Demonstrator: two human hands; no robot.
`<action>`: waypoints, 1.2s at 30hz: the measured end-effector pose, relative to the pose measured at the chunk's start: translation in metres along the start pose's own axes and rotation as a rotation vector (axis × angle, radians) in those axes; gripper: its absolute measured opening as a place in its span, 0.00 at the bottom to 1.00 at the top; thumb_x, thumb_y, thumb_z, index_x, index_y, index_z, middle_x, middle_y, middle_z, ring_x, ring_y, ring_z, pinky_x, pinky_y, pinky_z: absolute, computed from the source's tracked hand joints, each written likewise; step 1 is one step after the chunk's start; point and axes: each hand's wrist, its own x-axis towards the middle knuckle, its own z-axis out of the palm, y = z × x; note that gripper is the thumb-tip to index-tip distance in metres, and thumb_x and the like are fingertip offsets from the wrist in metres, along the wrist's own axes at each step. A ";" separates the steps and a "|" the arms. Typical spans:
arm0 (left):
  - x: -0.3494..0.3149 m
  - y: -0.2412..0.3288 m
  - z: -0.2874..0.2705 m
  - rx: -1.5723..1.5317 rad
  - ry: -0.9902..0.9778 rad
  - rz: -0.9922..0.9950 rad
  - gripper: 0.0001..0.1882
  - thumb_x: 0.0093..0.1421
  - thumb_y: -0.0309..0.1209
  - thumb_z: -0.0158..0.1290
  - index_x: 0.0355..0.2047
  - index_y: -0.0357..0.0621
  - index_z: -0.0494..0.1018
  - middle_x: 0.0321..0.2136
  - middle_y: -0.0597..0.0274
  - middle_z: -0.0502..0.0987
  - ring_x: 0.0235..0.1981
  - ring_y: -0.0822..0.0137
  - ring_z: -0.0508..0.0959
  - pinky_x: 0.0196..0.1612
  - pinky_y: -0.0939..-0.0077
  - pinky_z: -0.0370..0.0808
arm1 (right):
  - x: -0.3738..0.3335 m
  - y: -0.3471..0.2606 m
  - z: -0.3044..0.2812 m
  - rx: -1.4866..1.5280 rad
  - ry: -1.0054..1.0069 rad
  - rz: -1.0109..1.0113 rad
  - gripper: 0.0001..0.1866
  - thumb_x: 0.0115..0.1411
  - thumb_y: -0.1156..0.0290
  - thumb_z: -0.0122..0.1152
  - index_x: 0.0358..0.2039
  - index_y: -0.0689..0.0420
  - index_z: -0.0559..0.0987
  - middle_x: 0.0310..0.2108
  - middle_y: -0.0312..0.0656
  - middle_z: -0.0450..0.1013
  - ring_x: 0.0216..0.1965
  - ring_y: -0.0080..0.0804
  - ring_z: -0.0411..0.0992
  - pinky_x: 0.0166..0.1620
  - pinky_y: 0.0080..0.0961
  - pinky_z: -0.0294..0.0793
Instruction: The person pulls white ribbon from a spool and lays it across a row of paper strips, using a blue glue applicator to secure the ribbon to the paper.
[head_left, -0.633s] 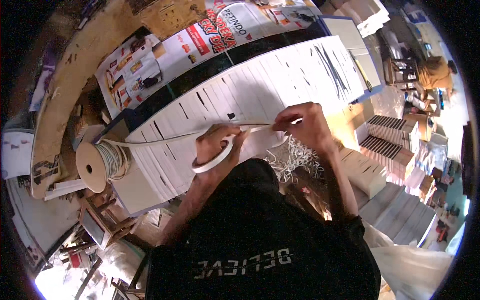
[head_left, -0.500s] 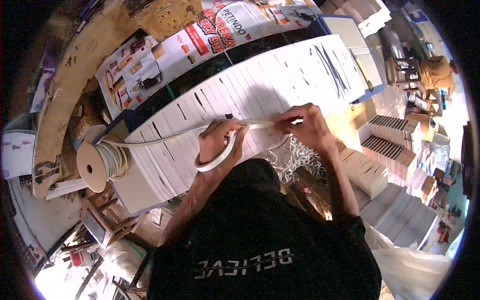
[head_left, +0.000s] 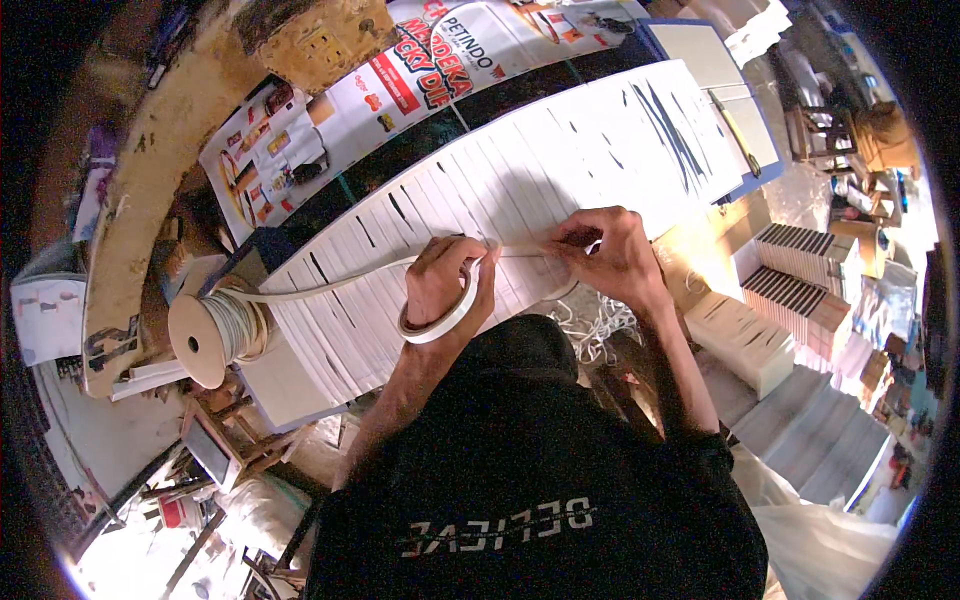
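A left hand (head_left: 440, 282), a smooth white ring (head_left: 432, 334) against its palm, and arched right hand (head_left: 612, 255) pinch flat white ribbon (head_left: 345, 282) trailing left.

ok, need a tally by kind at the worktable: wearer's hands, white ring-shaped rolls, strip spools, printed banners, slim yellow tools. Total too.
Wearer's hands: 2 (left hand, right hand)
White ring-shaped roll: 1
Strip spool: 1
Printed banner: 1
Slim yellow tool: 1
Total: 6
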 end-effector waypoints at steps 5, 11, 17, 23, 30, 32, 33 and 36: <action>0.004 0.016 0.000 0.107 -0.084 0.028 0.06 0.57 0.22 0.61 0.27 0.39 0.73 0.26 0.51 0.77 0.29 0.49 0.78 0.33 0.61 0.75 | -0.006 0.017 -0.008 -0.020 -0.084 -0.032 0.07 0.55 0.73 0.72 0.35 0.58 0.86 0.34 0.44 0.83 0.34 0.30 0.81 0.41 0.27 0.82; -0.011 0.012 -0.003 0.124 -0.055 0.097 0.06 0.55 0.20 0.62 0.30 0.39 0.75 0.28 0.51 0.79 0.32 0.50 0.79 0.37 0.60 0.77 | -0.027 0.042 -0.061 -0.021 -0.248 0.122 0.15 0.57 0.56 0.74 0.33 0.55 0.87 0.24 0.36 0.81 0.25 0.23 0.76 0.30 0.23 0.75; -0.013 0.024 0.023 0.056 -0.003 0.174 0.08 0.54 0.21 0.63 0.28 0.40 0.73 0.28 0.53 0.78 0.31 0.51 0.79 0.36 0.62 0.77 | -0.089 0.177 -0.148 -0.101 0.151 0.284 0.20 0.47 0.61 0.79 0.37 0.57 0.85 0.37 0.45 0.80 0.41 0.33 0.78 0.44 0.32 0.76; -0.009 0.021 0.038 0.155 -0.076 0.122 0.06 0.55 0.21 0.60 0.32 0.40 0.75 0.30 0.52 0.78 0.34 0.51 0.79 0.38 0.61 0.79 | -0.040 0.019 -0.077 -0.174 0.427 0.012 0.17 0.53 0.80 0.68 0.45 0.61 0.80 0.43 0.47 0.80 0.44 0.37 0.79 0.47 0.32 0.79; -0.008 0.029 0.028 0.063 -0.003 0.111 0.05 0.56 0.21 0.59 0.34 0.37 0.75 0.33 0.51 0.80 0.36 0.50 0.80 0.40 0.63 0.80 | -0.017 0.008 0.024 0.009 0.289 -0.067 0.10 0.51 0.82 0.68 0.36 0.62 0.83 0.33 0.46 0.81 0.35 0.34 0.82 0.39 0.28 0.79; -0.006 0.029 0.025 0.016 0.006 0.066 0.05 0.56 0.21 0.59 0.34 0.37 0.76 0.33 0.50 0.80 0.36 0.49 0.81 0.40 0.65 0.80 | -0.017 0.004 0.021 -0.065 0.335 -0.109 0.11 0.50 0.82 0.69 0.36 0.62 0.83 0.33 0.46 0.81 0.35 0.35 0.82 0.40 0.29 0.80; -0.008 0.031 0.020 -0.044 0.013 0.039 0.06 0.56 0.21 0.59 0.34 0.37 0.76 0.34 0.49 0.81 0.36 0.49 0.82 0.40 0.66 0.81 | -0.018 0.002 0.022 -0.054 0.322 -0.105 0.11 0.50 0.82 0.69 0.36 0.62 0.83 0.33 0.46 0.81 0.35 0.35 0.82 0.40 0.29 0.80; -0.021 0.017 -0.001 -0.064 0.005 -0.041 0.11 0.55 0.24 0.65 0.38 0.37 0.79 0.37 0.49 0.84 0.35 0.56 0.86 0.33 0.72 0.83 | -0.019 0.006 0.025 -0.060 0.307 -0.133 0.10 0.51 0.82 0.69 0.36 0.61 0.83 0.31 0.44 0.80 0.33 0.33 0.81 0.38 0.27 0.79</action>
